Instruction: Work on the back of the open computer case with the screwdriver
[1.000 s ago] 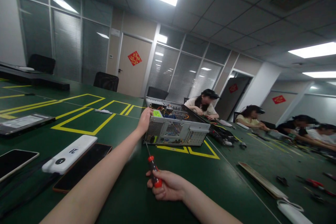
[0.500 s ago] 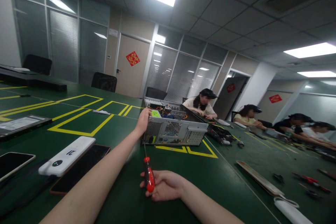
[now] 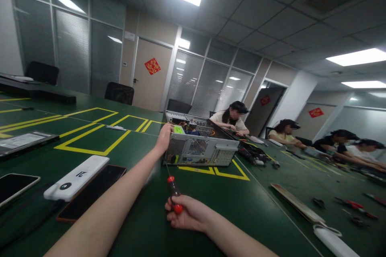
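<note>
A silver computer case (image 3: 208, 150) lies on its side with its top open, its rear panel toward me and loose wires inside. My left hand (image 3: 164, 139) grips its left edge near a bright green-labelled part, the fingertips partly hidden. My right hand (image 3: 183, 211) is closed around the lower end of a red and black screwdriver (image 3: 174, 189). The shaft points up and away toward the case's lower left rear corner; I cannot make out whether its tip touches a screw.
On the green table (image 3: 144, 225) to my left lie a white power bank (image 3: 80, 176), two phones and a hard drive (image 3: 27, 144). A black tool bag (image 3: 253, 154) sits right of the case. Pliers (image 3: 356, 204) lie farther right. Several people work along the far side.
My right hand has shifted slightly right, its fingers closing more around the screwdriver's handle, which now tilts more. The left hand and the case look unmoved.
</note>
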A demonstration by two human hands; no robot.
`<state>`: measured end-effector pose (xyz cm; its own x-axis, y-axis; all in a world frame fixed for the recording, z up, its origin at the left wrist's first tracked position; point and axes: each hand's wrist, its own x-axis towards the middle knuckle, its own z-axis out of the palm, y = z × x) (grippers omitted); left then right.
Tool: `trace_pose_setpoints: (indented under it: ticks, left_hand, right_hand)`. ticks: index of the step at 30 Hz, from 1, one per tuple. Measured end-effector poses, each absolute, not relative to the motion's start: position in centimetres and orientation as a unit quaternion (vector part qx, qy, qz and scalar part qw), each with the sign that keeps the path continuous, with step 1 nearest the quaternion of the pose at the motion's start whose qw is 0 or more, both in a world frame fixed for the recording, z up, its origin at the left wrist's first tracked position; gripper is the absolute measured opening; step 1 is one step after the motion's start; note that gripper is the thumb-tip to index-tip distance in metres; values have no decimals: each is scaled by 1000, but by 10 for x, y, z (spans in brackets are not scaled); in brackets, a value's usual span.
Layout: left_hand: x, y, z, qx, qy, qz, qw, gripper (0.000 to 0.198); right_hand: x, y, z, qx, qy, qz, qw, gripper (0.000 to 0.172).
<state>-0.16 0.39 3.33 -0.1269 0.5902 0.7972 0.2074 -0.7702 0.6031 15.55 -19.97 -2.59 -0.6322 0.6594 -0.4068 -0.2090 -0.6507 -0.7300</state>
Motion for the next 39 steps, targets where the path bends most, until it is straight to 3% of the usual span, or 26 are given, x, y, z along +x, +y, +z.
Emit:
trace_pose_setpoints:
  ticks: [8,13,21,28,39]
  left_hand:
    - [-2,3,33,645,306,686,140,39]
    - [-2,3,33,646,306,684,142,37]
    - [-1,1,36,647,296,689,139,35]
    - [-1,1,37,648,289,692,133,36]
    - [-1,2,35,645,295,692,136,37]
  right_hand:
    - [160,-202,-15,-331,-347,850,217,41]
    - [161,-200,-13,-274,-350,880,167,60]
    - [164,-196,-23,-267,-394,861,179,67]
    - [163,-201,-20,-271,-316,883,215,39]
    - [164,-200,-16,-289,-328,879,189,40]
